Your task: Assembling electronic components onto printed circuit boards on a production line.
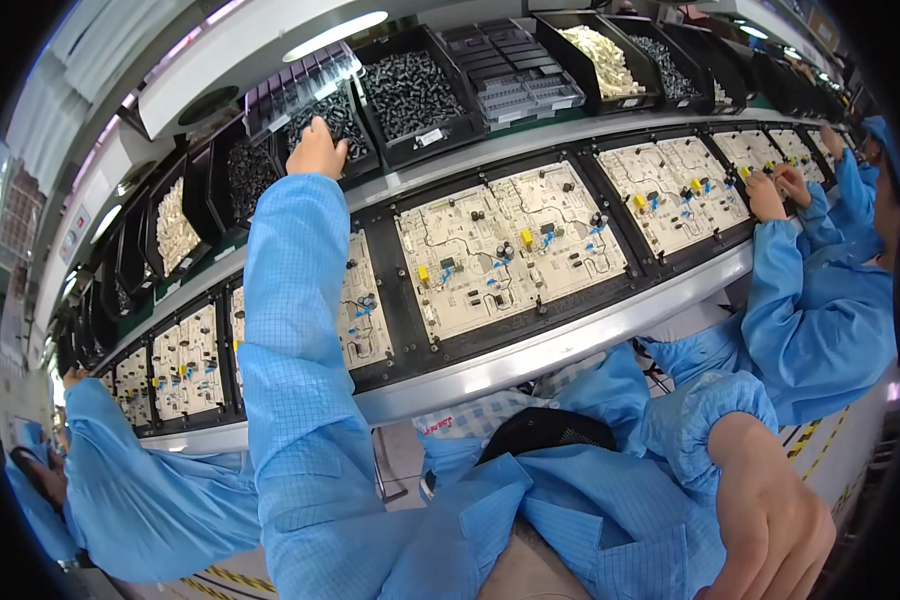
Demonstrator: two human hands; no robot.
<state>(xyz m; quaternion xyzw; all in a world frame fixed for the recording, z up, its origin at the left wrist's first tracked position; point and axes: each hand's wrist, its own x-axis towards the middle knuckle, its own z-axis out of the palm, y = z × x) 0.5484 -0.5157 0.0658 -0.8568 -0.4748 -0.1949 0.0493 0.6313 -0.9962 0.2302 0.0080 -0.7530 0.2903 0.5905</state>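
My left hand [316, 152] reaches out at the front of a black bin of small black parts [330, 115]. Its thumb stands apart from the bent fingers, some of which are hidden, and nothing shows between them. At the lower right, close to my body, is my right hand [773, 515]. Its fingers are curled together and their tips are out of sight, so anything in them is hidden. In front of me lies a cream circuit board [510, 245] in a black frame, carrying yellow, blue and black components. My left sleeve partly covers another such board [365, 315].
More bins hold black parts [410, 95] and cream parts [600, 60]. Grey trays [525, 85] stand between them. A silver rail [550, 340] edges the line. One co-worker's hands [778, 192] are over a board at right; another co-worker's sleeve [140, 480] is at left.
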